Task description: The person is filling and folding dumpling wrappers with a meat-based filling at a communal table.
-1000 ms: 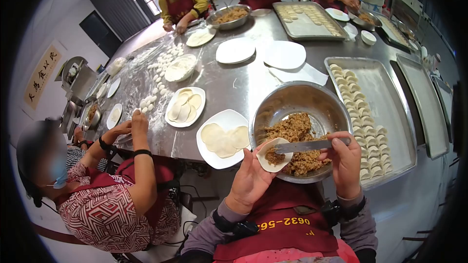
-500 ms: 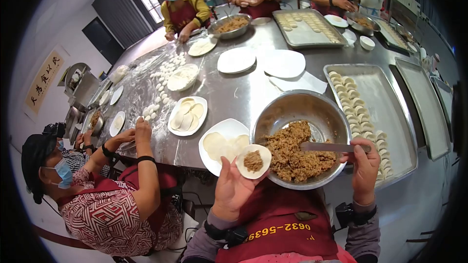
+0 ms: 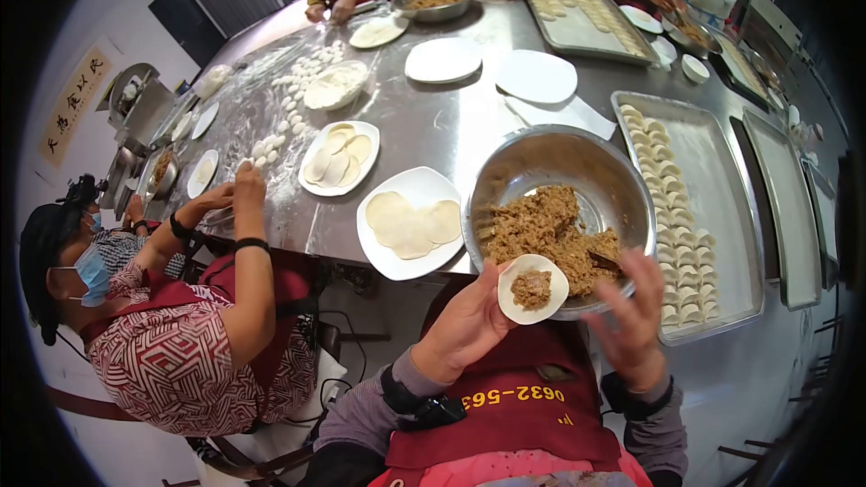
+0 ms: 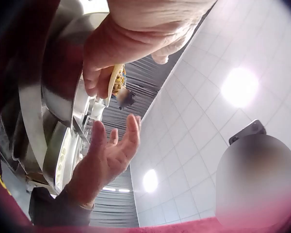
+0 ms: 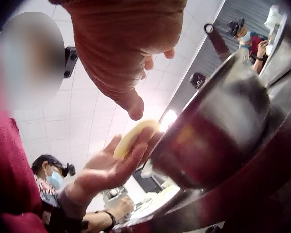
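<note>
My left hand (image 3: 465, 329) holds a round dumpling wrapper (image 3: 557, 287) at the near side of the steel bowl (image 3: 496, 185). A mound of brown filling (image 3: 532, 290) sits in the middle of the wrapper. In the right wrist view the wrapper rests against the left fingers, slightly cupped. Blurred in the head view, my right hand (image 3: 631, 329) is over the bowl's right rim with fingers spread and nothing in them. The spatula's handle (image 5: 217, 41) sticks up past the bowl's rim in the right wrist view. More filling (image 3: 541, 225) lies in the bowl.
Left of the bowl stands a white plate (image 3: 442, 182) of wrappers, with another plate (image 3: 311, 171) of wrappers beyond. A metal tray (image 3: 722, 216) with rows of folded dumplings lies to the right. A person (image 3: 171, 334) works at my left; others stand across the table.
The right hand has let go of the spatula, which stays in the bowl, and has moved left with its fingers spread. The left hand has brought the filled wrapper right, close to the bowl.
</note>
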A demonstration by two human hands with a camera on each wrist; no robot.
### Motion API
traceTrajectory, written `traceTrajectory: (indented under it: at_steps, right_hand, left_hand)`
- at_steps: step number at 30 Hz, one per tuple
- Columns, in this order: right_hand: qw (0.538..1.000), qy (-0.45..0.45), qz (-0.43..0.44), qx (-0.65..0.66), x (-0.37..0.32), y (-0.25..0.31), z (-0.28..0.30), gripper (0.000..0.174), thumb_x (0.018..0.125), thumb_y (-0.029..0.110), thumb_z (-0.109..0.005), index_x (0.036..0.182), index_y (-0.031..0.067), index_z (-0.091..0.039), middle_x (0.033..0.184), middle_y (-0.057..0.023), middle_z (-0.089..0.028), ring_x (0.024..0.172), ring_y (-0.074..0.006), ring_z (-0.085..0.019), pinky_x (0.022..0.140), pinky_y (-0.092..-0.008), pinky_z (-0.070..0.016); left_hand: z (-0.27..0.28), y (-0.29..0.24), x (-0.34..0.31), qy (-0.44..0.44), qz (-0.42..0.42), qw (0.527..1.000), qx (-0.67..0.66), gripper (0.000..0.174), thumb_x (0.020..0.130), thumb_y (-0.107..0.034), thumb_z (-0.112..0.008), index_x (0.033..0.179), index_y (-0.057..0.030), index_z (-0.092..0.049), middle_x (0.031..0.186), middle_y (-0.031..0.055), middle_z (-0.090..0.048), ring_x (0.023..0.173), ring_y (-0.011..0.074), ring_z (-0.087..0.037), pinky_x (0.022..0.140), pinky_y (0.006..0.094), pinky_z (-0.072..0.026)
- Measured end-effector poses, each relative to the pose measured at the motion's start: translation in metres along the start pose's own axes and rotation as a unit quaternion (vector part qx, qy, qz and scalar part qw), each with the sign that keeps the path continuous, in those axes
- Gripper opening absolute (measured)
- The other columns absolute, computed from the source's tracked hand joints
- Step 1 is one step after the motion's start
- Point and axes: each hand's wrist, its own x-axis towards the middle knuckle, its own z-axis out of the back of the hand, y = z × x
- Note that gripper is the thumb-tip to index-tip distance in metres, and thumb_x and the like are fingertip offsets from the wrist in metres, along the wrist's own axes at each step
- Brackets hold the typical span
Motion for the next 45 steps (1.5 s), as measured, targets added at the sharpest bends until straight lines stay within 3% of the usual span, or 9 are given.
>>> traceTrajectory:
  at_steps: [8,15,21,34,37,38,41,42,45]
  right_hand:
    - [0.984,-0.013,0.180,0.003,-0.001,0.016,-0.034,0.009,0.074,0.018,-0.064,0.082,0.0147,-0.060,0.122,-0.0091,-0.057,0.119,-0.0290,-0.046,0.103,-0.0491,-0.0327]
    - [0.980,0.060,-0.038,0.187,0.032,0.027,-0.022,0.016,0.065,0.005,-0.070,0.078,0.0076,-0.061,0.117,-0.0145,-0.057,0.116,-0.0369,-0.048,0.095,-0.0482,-0.0369]
    - [0.946,0.091,-0.091,0.296,0.041,0.025,-0.023,0.016,0.067,0.002,-0.069,0.080,0.0062,-0.060,0.114,-0.0144,-0.057,0.115,-0.0360,-0.048,0.096,-0.0441,-0.0377]
    - [0.889,0.034,-0.195,0.412,0.025,0.024,-0.052,0.013,0.072,0.002,-0.066,0.083,0.0045,-0.062,0.111,-0.0136,-0.058,0.108,-0.0272,-0.054,0.092,-0.0362,-0.0409]
    - [0.804,-0.060,-0.281,0.520,0.027,0.034,-0.039,0.017,0.073,0.000,-0.065,0.089,0.0038,-0.063,0.110,-0.0133,-0.059,0.110,-0.0241,-0.053,0.092,-0.0332,-0.0411]
    - [0.819,-0.117,-0.256,0.500,0.028,0.032,-0.034,0.020,0.074,-0.002,-0.064,0.094,0.0027,-0.063,0.101,-0.0118,-0.060,0.101,-0.0210,-0.056,0.086,-0.0311,-0.0431]
    - [0.875,-0.018,-0.282,0.393,0.019,0.027,-0.019,0.018,0.075,-0.002,-0.063,0.093,0.0022,-0.062,0.089,-0.0100,-0.061,0.088,-0.0217,-0.058,0.077,-0.0321,-0.0445]
    - [0.919,-0.004,-0.205,0.338,0.019,0.025,-0.026,0.017,0.075,-0.001,-0.063,0.092,0.0019,-0.063,0.083,-0.0098,-0.060,0.076,-0.0248,-0.057,0.069,-0.0343,-0.0438]
    - [0.901,0.030,-0.199,0.384,0.015,0.033,-0.032,0.015,0.075,0.002,-0.063,0.090,0.0028,-0.063,0.084,-0.0111,-0.060,0.078,-0.0284,-0.057,0.069,-0.0357,-0.0437]
  left_hand:
    - [0.002,0.008,0.001,-0.006,0.031,0.999,0.034,0.057,0.098,-0.044,-0.036,0.136,-0.0011,-0.034,0.134,0.0113,-0.047,0.123,0.0203,-0.046,0.105,0.0353,-0.0362]
    - [-0.005,0.012,0.001,0.002,0.008,0.996,0.088,0.044,0.094,-0.023,-0.054,0.131,-0.0019,-0.042,0.125,0.0067,-0.053,0.114,0.0145,-0.052,0.098,0.0291,-0.0426]
    - [-0.015,0.008,-0.007,-0.032,-0.017,0.967,0.253,0.056,0.083,-0.005,-0.065,0.132,-0.0019,-0.040,0.121,0.0072,-0.054,0.109,0.0148,-0.055,0.096,0.0287,-0.0443]
    - [-0.011,0.011,-0.006,-0.079,-0.018,0.952,0.295,0.035,0.086,-0.002,-0.059,0.120,0.0015,-0.051,0.107,0.0120,-0.062,0.089,0.0157,-0.063,0.072,0.0258,-0.0541]
    - [-0.026,0.002,-0.011,-0.093,-0.020,0.946,0.311,0.031,0.088,0.000,-0.057,0.119,0.0012,-0.053,0.107,0.0113,-0.063,0.086,0.0127,-0.063,0.066,0.0229,-0.0522]
    - [-0.026,0.001,-0.012,-0.078,-0.056,0.943,0.318,0.031,0.088,0.001,-0.056,0.118,0.0016,-0.053,0.109,0.0123,-0.063,0.086,0.0132,-0.063,0.067,0.0226,-0.0519]
    - [-0.026,0.000,-0.016,-0.040,-0.134,0.932,0.334,0.030,0.087,0.002,-0.056,0.117,0.0023,-0.053,0.113,0.0165,-0.062,0.086,0.0165,-0.064,0.068,0.0241,-0.0518]
    - [-0.027,-0.001,-0.017,-0.032,-0.142,0.929,0.341,0.030,0.087,0.001,-0.056,0.116,0.0023,-0.053,0.114,0.0185,-0.061,0.085,0.0190,-0.065,0.069,0.0264,-0.0524]
    - [-0.027,0.000,-0.015,-0.030,-0.160,0.928,0.336,0.032,0.085,0.002,-0.057,0.117,0.0023,-0.053,0.114,0.0174,-0.061,0.085,0.0171,-0.064,0.069,0.0253,-0.0515]
